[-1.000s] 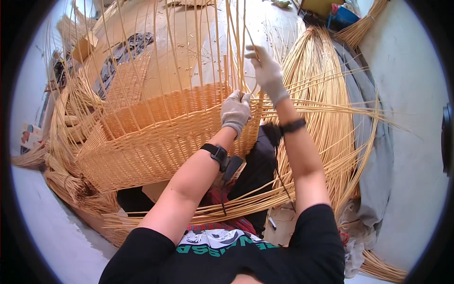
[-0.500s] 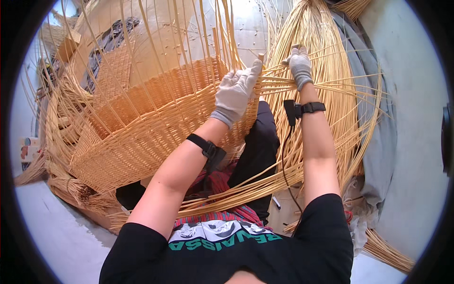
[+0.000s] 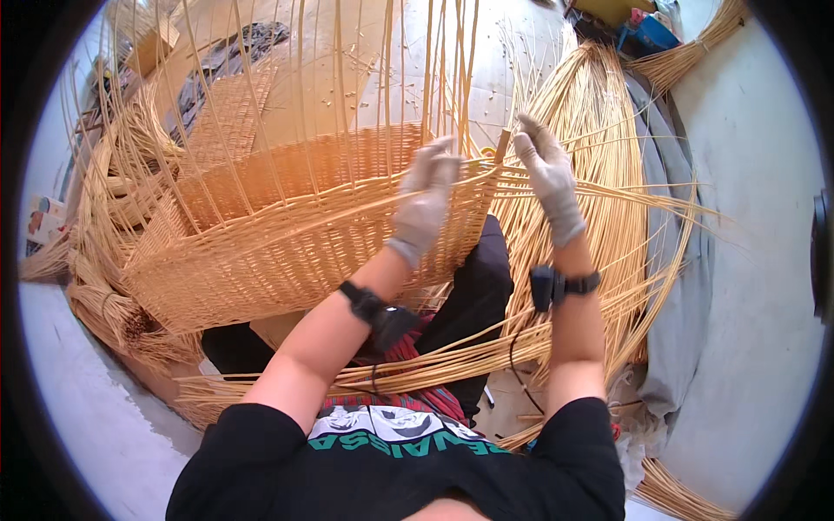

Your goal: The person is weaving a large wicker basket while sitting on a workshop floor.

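Observation:
A rectangular wicker basket (image 3: 321,278) lies tilted across my lap, with tall upright stakes (image 3: 340,95) standing from its rim. Over the near rim, close to its right end, hovers or rests my left hand (image 3: 422,204) in a pale glove; motion smears its fingers. Just right of the corner post (image 3: 502,146), my gloved right hand (image 3: 551,178) is raised with thumb and fingers apart, and I see nothing between them. Several weaving canes (image 3: 608,193) run from that corner to the right, passing by my right wrist.
A large fan of loose canes (image 3: 599,113) covers the floor at the right, beside grey sheeting (image 3: 673,330). Another cane bundle (image 3: 221,382) crosses my lap. A woven panel (image 3: 228,117) and coiled canes (image 3: 130,187) lie at the left. A blue container (image 3: 653,33) stands far right.
My left hand has come off the corner and moved left and down along the rim. My right hand has moved down toward the corner, its fingers now apart. The view has shifted a little.

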Motion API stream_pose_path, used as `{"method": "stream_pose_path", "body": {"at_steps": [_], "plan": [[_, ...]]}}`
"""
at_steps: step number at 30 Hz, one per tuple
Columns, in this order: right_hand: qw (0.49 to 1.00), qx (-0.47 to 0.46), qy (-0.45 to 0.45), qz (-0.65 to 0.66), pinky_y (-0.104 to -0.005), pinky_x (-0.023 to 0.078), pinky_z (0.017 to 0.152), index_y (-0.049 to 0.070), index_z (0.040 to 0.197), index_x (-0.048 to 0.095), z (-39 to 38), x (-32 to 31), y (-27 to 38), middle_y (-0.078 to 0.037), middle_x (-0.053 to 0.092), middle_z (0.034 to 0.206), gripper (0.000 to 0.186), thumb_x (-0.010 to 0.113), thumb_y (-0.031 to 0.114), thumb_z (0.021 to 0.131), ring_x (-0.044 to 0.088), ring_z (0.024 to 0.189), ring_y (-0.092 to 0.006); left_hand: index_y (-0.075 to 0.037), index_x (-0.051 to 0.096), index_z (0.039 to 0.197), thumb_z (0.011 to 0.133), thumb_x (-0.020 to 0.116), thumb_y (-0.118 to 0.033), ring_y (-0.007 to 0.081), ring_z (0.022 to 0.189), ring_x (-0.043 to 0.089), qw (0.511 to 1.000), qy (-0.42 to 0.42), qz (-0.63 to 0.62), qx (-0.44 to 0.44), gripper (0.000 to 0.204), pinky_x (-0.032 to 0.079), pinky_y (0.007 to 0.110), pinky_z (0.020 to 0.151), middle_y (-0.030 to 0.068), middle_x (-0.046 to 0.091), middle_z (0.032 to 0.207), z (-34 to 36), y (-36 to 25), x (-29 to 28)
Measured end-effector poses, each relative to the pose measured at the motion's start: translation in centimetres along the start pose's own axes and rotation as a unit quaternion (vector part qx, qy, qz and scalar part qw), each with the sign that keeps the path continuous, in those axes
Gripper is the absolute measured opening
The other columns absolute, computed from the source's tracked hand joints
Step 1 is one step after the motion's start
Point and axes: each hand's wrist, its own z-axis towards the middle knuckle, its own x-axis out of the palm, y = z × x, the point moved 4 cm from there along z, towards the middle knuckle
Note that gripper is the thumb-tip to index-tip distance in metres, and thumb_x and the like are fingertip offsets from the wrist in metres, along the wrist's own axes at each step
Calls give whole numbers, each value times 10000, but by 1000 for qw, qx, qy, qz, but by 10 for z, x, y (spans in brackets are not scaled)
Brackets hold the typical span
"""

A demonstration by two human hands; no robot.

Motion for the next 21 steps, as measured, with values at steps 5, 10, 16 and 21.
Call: {"method": "stream_pose_path", "body": {"at_steps": [5,10,16,21], "plan": [[965,106,189,-150,-325,552,900,21,1203,707,29,-7,-74,-85,733,1020,427,837,334,944,687,968,-183,-50,715,1165,1095,663,-291,151,875,680,972,29,75,-222,257,577,309,852,64,743,917,26,-32,-37],[937,-35,-47,-346,-390,556,787,31,969,686,-1,18,-58,-128,736,933,356,824,356,929,687,821,-268,-34,589,1415,1031,719,-352,363,1058,737,872,205,441,54,516,568,407,1013,192,754,1188,132,-45,70],[909,24,-19,-415,-446,582,799,68,967,707,27,5,-93,-138,731,842,341,799,389,895,718,809,-341,-51,490,1576,1037,663,-128,252,1164,721,924,247,262,131,571,566,368,1048,157,698,1379,97,-68,54],[896,-218,-133,-364,-445,587,888,81,1268,660,3,26,-92,-119,745,1126,270,654,261,1067,719,1048,-314,-33,717,1314,1058,548,38,138,1110,690,961,187,177,-99,314,595,314,969,61,736,1239,-16,-120,-205]]}}
